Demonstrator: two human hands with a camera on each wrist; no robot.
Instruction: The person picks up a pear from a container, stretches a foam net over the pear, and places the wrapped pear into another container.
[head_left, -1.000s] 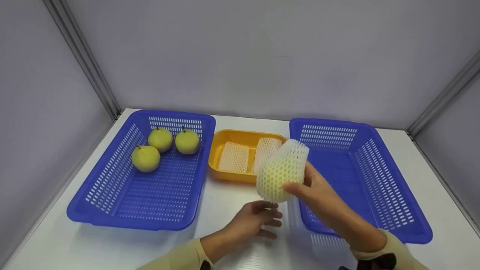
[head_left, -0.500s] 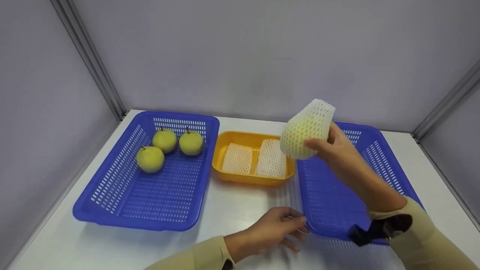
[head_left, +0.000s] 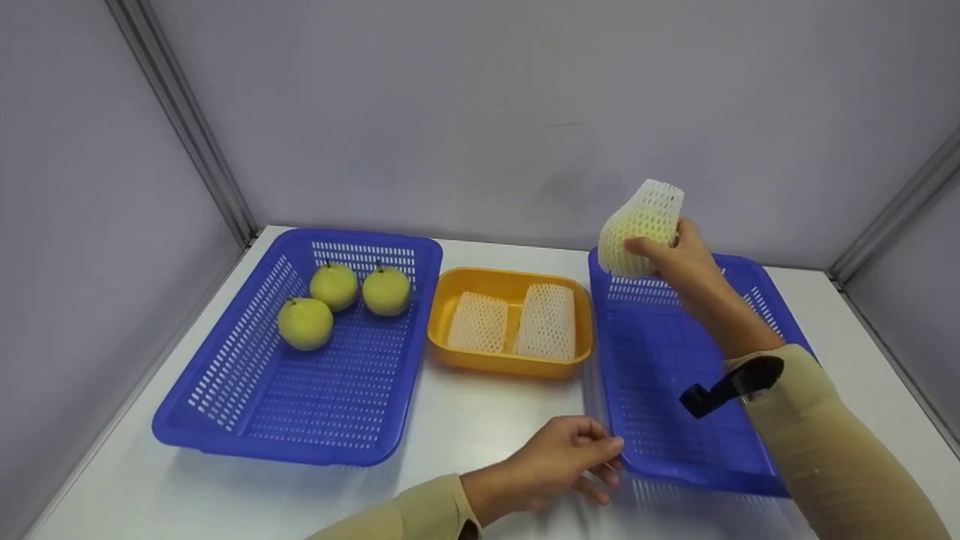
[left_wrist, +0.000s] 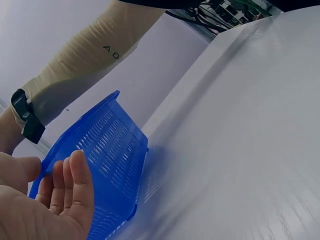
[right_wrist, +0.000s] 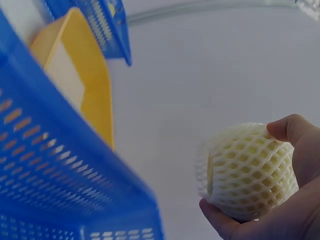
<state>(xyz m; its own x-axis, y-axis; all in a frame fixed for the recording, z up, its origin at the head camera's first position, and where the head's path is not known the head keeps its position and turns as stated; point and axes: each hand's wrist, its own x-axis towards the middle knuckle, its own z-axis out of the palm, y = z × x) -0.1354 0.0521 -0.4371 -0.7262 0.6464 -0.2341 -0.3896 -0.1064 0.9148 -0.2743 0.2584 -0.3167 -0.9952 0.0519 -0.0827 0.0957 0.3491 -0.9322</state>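
Note:
A pear in a white foam net [head_left: 640, 231] is gripped by my right hand [head_left: 686, 259], held up over the back of the right blue basket [head_left: 660, 360]. In the right wrist view, thumb and fingers hold the netted pear [right_wrist: 250, 170] from opposite sides. My left hand [head_left: 559, 461] is beside that basket's near left corner, its fingers loosely bent and holding nothing; whether it touches the rim I cannot tell. The left wrist view shows the left hand [left_wrist: 55, 200] in front of the blue basket [left_wrist: 112, 150].
The left blue basket [head_left: 330, 397] holds several bare pears [head_left: 305, 324] toward its back. Between the baskets stands an orange tray [head_left: 510, 364] with two foam nets, a left one [head_left: 478, 322] and a right one [head_left: 547, 322]. Grey walls rise behind the white table [head_left: 480, 420].
My right hand has carried the netted pear up, back and to the right, from in front of the orange tray to over the right basket. My left hand has moved right, toward that basket's corner.

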